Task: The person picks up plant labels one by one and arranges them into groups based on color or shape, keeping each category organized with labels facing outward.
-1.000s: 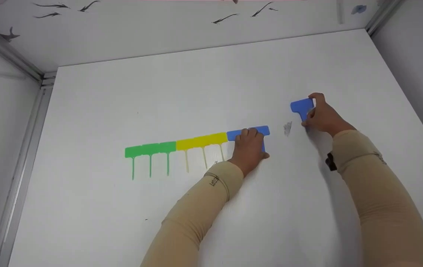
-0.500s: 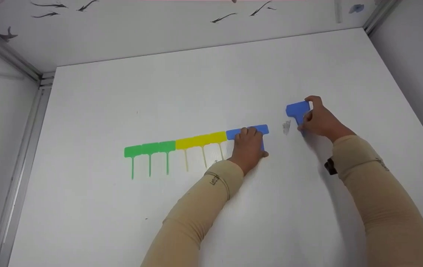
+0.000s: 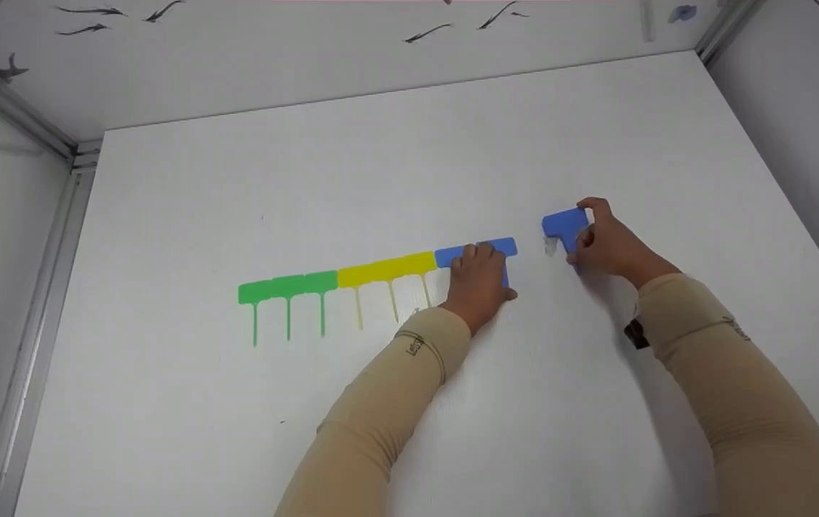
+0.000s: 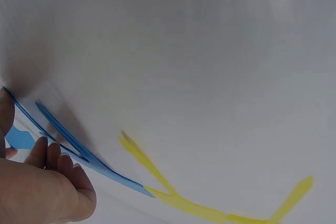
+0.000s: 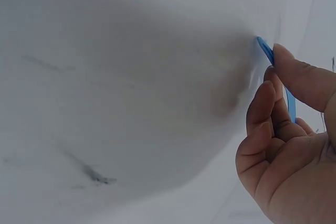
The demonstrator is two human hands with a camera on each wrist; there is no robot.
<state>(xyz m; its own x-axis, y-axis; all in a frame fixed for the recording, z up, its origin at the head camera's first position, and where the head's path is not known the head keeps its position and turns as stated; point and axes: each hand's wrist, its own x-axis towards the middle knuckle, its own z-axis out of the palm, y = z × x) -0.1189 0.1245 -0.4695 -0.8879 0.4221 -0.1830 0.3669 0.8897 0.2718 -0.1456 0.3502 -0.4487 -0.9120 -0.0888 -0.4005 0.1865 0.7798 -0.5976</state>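
On the white tabletop, T-shaped plant labels form a row in the head view: green labels (image 3: 287, 286) at left, yellow labels (image 3: 386, 269) in the middle, blue labels (image 3: 452, 257) at right. My left hand (image 3: 478, 287) holds the rightmost blue label (image 3: 503, 246), fingers over its head and thumb at its stem; the hand covers much of the blue pair. To the right, my right hand (image 3: 611, 240) grips another blue label (image 3: 564, 224) between a finger at its head and the thumb low on its stem. The right wrist view shows the thumb against that label's stem tip (image 5: 265, 51).
A grey smudge (image 3: 550, 245) marks the tabletop beside the held label. White panels with dark bird-like prints (image 3: 427, 33) stand behind the table. A metal frame post (image 3: 36, 287) runs along the left side.
My right hand has moved left and slightly down with its blue label, closer to the row's right end. My left hand stays on the blue label there. The camera view shifts slightly.
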